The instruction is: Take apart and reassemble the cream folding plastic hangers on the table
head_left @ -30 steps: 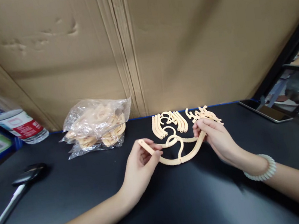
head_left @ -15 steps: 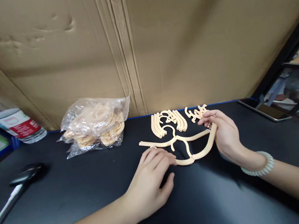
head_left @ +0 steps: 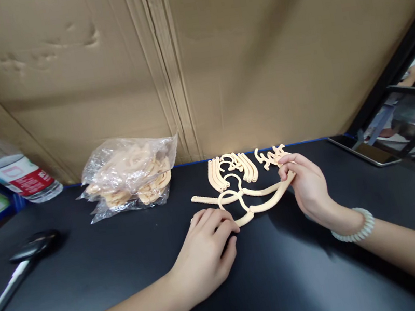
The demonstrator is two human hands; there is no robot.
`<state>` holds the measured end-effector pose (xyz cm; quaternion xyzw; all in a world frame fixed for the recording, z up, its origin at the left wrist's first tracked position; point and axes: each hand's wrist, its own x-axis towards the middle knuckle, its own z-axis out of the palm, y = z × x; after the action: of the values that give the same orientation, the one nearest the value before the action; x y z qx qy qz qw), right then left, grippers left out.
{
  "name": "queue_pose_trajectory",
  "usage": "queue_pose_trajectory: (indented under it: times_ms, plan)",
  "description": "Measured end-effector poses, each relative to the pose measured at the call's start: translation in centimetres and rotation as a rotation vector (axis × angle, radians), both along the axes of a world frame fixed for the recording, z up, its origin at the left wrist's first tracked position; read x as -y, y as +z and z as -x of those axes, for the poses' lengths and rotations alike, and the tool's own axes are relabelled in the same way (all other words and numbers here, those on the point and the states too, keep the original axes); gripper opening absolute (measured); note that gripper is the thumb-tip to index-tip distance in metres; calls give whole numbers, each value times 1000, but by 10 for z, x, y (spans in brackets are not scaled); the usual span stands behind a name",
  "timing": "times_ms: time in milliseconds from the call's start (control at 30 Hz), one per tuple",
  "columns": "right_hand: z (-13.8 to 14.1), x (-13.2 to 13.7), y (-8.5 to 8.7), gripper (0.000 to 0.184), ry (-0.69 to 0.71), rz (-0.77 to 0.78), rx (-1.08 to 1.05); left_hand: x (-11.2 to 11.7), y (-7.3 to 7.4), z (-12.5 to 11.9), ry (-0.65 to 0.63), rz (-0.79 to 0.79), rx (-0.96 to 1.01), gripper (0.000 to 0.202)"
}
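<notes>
Two hangers point(head_left: 263, 190) overlap; my right hand point(head_left: 310, 184) pinches the near one point(head_left: 270, 204) by one end; my left hand point(head_left: 203, 256) covers its other, grip unclear.

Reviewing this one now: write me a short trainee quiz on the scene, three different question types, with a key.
1. The right hand is: A) holding one end of the nearer hanger; B) empty; C) out of view.
2. True or false: in the picture, the bottle is further left than the clear bag.
3. Fill in: the bracelet is on the ____ wrist.
Key: 1. A; 2. true; 3. right.
</notes>
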<state>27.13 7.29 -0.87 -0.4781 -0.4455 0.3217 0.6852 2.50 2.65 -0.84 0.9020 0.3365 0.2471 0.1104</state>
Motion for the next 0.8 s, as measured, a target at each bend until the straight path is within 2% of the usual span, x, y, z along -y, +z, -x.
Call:
queue_pose_trajectory:
  times_ms: [167,300,433,567,633,733,800]
  plan:
    - [-1,-1,-1,7,-81,-22,61,0,0,0,52,-39,-33,24]
    - [-2,1,2,13,-173,-55,88,0,-2,0,105,-67,-88,31]
    - [-5,3,4,16,-172,-74,95,-1,-4,0,116,-74,-133,35]
    - [-8,3,7,18,-180,-131,197,-3,-5,0,125,-81,-151,36]
    - [-9,4,10,19,-129,-122,340,-3,-5,0,130,-84,-156,36]
    - [-8,5,14,17,19,-81,789,-3,-5,0,137,-90,-162,38]
    - [-5,7,14,14,60,-109,1068,-2,-4,0,142,-88,-163,40]
